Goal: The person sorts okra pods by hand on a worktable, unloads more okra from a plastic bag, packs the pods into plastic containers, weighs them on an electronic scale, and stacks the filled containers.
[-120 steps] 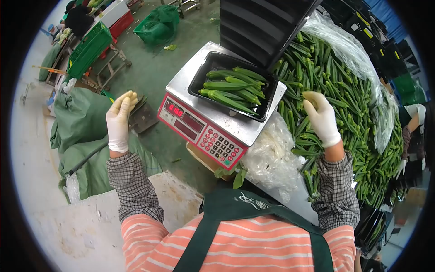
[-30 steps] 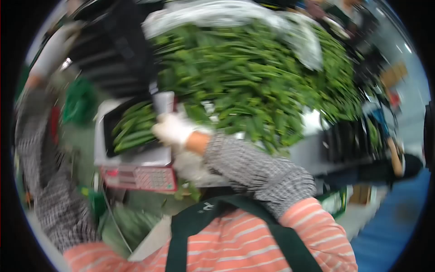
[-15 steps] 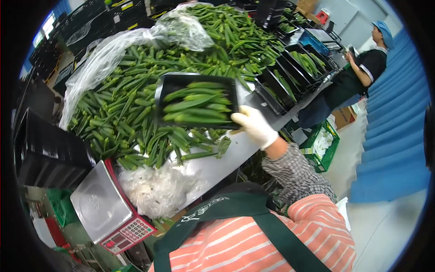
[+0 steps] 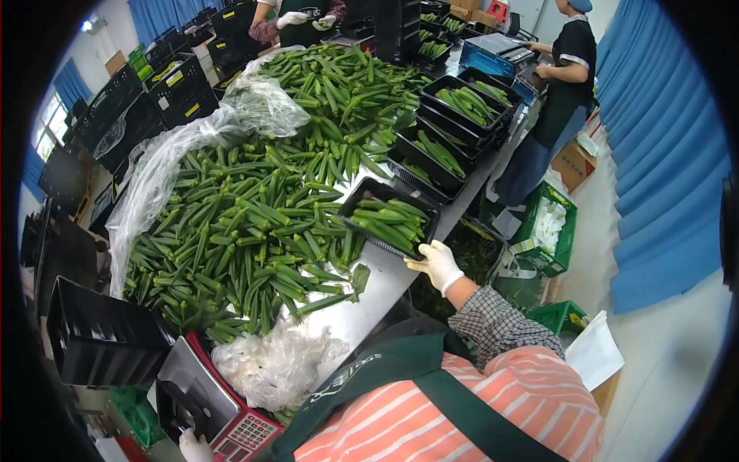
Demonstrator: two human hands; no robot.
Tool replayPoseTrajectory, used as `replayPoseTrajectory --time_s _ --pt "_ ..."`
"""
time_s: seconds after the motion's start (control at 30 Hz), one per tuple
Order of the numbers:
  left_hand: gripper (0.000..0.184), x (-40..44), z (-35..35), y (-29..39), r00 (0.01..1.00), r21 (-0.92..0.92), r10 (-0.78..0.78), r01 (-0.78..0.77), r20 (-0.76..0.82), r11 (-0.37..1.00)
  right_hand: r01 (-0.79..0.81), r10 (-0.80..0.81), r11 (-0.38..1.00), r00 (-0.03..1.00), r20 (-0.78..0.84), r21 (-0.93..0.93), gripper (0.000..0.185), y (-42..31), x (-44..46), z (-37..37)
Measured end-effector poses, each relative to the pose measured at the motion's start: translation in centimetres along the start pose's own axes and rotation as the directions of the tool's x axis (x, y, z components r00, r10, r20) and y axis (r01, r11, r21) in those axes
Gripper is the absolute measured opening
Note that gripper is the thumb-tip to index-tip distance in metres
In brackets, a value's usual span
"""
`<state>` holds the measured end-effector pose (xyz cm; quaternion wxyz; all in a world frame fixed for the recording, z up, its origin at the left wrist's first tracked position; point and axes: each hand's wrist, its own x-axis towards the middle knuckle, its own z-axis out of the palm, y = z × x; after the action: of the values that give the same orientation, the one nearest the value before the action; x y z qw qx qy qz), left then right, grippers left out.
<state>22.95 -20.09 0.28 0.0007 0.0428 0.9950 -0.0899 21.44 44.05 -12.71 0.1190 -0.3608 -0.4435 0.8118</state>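
My right hand (image 4: 437, 266), in a white glove, grips the near edge of a black tray of okra (image 4: 389, 219), with thumb and fingers closed on the rim. The tray is tilted at the table's edge, just short of other filled trays (image 4: 437, 154). At the lower left my left hand (image 4: 195, 447), also gloved and partly cut off, is at the edge of a small black tray (image 4: 187, 406) on the scale (image 4: 235, 420). Its fingers seem closed on that tray's edge. A large heap of loose okra (image 4: 239, 223) covers much of the table.
Crumpled clear plastic (image 4: 269, 366) lies beside the scale, and a plastic sheet (image 4: 165, 181) borders the heap. Stacked black trays (image 4: 108, 335) stand at left. Two people work beyond: one at right (image 4: 566, 85), another across the table (image 4: 300, 21). A green crate (image 4: 568, 231) sits on the floor.
My right hand has carried the okra tray from above the heap rightward and down toward the filled trays. My left hand and a black tray have appeared at the scale. The view has tilted up.
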Motion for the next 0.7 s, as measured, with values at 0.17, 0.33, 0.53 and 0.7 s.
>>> replayPoseTrajectory --time_s 0.17,0.33,0.53,0.7 --pt "0.033 0.1 4.6 -3.8 0.982 -0.2 -0.182 0.189 0.052 0.961 0.139 -0.138 0.99 0.974 -0.179 -0.009 0.015 3.0 5.0 -0.7" --pt "0.048 -0.1 4.5 -5.9 0.993 -0.174 -0.096 0.106 0.065 0.979 0.134 -0.133 0.991 0.98 -0.144 -0.006 0.022 2.3 6.6 -0.5" --pt "0.057 -1.9 -2.7 -2.6 0.984 -0.131 -0.142 0.128 -0.109 0.983 -0.03 0.008 0.957 0.997 -0.076 -0.289 0.041 -0.3 2.7 -2.0" --pt "0.034 2.9 -8.2 8.5 0.938 -0.345 -0.129 0.012 -0.321 0.939 0.191 -0.031 0.739 0.967 0.251 -0.645 0.018 -0.8 -0.6 1.9"
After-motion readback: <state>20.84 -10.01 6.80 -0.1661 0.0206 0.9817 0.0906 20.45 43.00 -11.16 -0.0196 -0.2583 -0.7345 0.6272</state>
